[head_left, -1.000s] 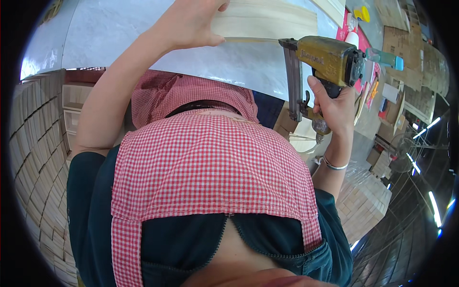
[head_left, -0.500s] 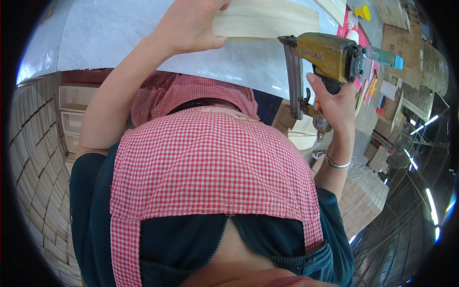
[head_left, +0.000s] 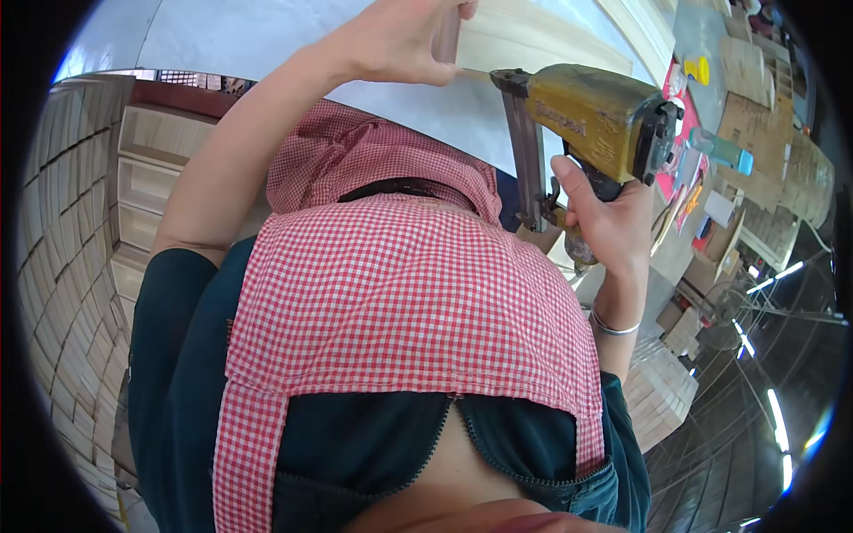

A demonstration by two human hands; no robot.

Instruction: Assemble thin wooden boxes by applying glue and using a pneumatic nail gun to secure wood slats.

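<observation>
— Where do we stand?

— Our left hand (head_left: 391, 40) is closed on the edge of a pale wooden panel (head_left: 533, 35), pinching it up near the top of the view. Our right hand (head_left: 609, 222) is wrapped tight round the grip of a yellow pneumatic nail gun (head_left: 591, 111), whose nose sits right at the panel's edge, just beside our left fingers (head_left: 444, 44).

— So which step is this?

— We judge it to be the fastening itself: the piece is held and the gun is lined up to fire into the joint.

— What does the next move call for?

— We would keep the nose square against the wood and our left fingertips out of the firing line; they look very near it. A steady left grip matters, or the panel may shift.

— Anything around us?

— Stacks of light wooden boxes (head_left: 80, 231) curve along the left. To the right lies a cluttered bench (head_left: 755, 133) with cardboard pieces, a yellow cap (head_left: 697, 69) and a clear bottle with a blue end (head_left: 721, 149).

— Anything in the way?

— Our red checked apron (head_left: 409, 302) fills the middle of the view, hiding whatever lies beneath. We cannot tell what the panel is being joined to.
</observation>
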